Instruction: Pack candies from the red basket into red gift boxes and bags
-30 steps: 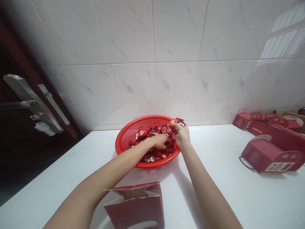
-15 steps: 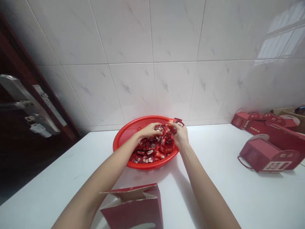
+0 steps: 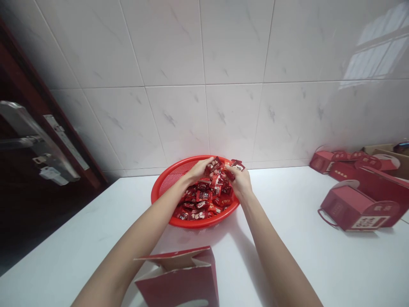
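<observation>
A red plastic basket (image 3: 166,215) holds many small red and dark red wrapped packets (image 3: 202,196). Over its back part, my left hand (image 3: 198,170) is closed on a dark red packet (image 3: 215,163). At the basket's right side my right hand (image 3: 240,179) grips several red packets (image 3: 237,165) between thumb and fingers. The two hands are close together but apart. Nearer to me, between my forearms, stands a dark red paper box (image 3: 180,285) with its top open; its inside is mostly hidden.
Folded red boxes with handles (image 3: 354,207) stand on the white table (image 3: 281,238) at the right, beside an open cardboard box (image 3: 391,155). Behind is a tiled wall (image 3: 233,119). A dark door with a metal handle (image 3: 41,140) is at the left.
My left hand has risen slightly, and a dark packet now shows at its fingertips. My right hand has barely moved and still holds packets. More packets show between the hands.
</observation>
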{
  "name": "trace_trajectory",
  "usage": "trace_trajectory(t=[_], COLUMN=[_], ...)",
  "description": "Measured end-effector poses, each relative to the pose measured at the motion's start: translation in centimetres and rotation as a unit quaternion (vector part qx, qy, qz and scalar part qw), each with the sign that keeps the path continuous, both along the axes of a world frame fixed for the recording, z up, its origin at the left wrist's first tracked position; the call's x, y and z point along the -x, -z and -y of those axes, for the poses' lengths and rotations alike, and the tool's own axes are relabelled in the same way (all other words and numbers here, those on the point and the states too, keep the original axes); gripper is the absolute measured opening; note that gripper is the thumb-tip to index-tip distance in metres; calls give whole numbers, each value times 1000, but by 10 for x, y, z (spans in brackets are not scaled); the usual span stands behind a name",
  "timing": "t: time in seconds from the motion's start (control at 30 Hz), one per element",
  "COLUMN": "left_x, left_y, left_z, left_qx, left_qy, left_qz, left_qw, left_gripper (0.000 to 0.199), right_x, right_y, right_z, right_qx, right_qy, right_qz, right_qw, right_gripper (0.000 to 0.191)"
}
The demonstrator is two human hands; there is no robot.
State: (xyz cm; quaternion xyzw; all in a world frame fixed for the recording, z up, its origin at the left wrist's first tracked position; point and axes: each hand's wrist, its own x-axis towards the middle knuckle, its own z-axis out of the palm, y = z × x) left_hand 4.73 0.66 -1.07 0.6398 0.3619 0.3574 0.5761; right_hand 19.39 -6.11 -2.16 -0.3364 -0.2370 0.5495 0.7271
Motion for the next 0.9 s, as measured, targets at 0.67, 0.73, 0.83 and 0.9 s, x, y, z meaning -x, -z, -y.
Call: trace_trajectory(t=[0.67, 0.73, 0.83, 0.9], left_x=[2, 1, 0, -1], left_y=[-5, -5, -6, -7], left_z=[6, 6, 7, 8], left_qx=[-21, -22, -24, -26], left_qy=[-32, -32, -40, -50], left_qz=[43, 44, 47, 45], left_qw=[998, 998, 998, 997], left_gripper=[51, 48, 43, 39], right_x=[-2, -2, -2, -2], right_y=[3, 3, 3, 2], right_z=[-4, -6, -6, -5], right_qx=[1, 9, 12, 6], right_qy=[-40, -39, -42, -42], right_qz=[14, 12, 7, 12], right_qw=[999, 999, 999, 999], right_gripper=[11, 8, 4, 7])
